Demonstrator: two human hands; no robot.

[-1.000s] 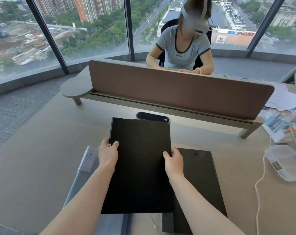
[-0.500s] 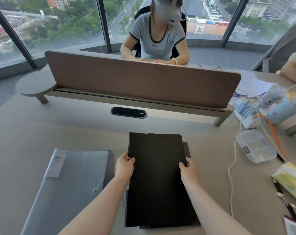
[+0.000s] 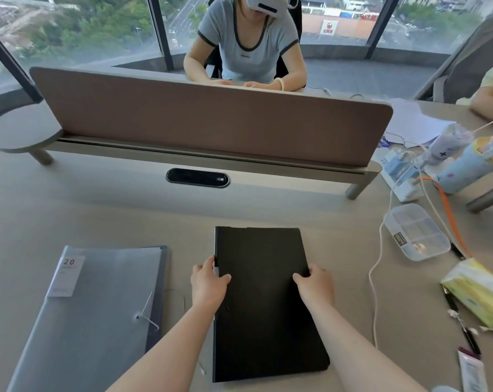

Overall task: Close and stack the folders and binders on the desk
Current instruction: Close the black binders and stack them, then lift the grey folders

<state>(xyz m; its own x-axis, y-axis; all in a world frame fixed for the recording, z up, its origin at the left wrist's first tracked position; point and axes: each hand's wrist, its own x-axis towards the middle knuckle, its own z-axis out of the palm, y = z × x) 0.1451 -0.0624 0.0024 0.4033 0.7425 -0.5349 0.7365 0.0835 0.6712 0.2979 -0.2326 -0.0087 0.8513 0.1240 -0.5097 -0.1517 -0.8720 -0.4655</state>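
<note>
A closed black folder [image 3: 263,304] lies flat on the desk in front of me, covering the black binder seen under it earlier. My left hand [image 3: 208,281] grips its left spine edge, thumb on top. My right hand [image 3: 314,282] holds its right edge the same way. To the left lies a closed grey translucent folder [image 3: 98,312] with a white "20" label and an elastic string clasp, apart from the black one.
A brown divider panel [image 3: 211,123] crosses the desk ahead, with a person seated behind it. On the right lie a clear plastic box [image 3: 416,232], white cable [image 3: 376,278], tissue pack [image 3: 477,295], pens, a power strip and bottles. A black cable port [image 3: 197,178] sits ahead.
The black folder moved right, from over the grey folder onto the black binder, and now lies squared over it. Both hands stayed on its side edges. My view shifted right and down.
</note>
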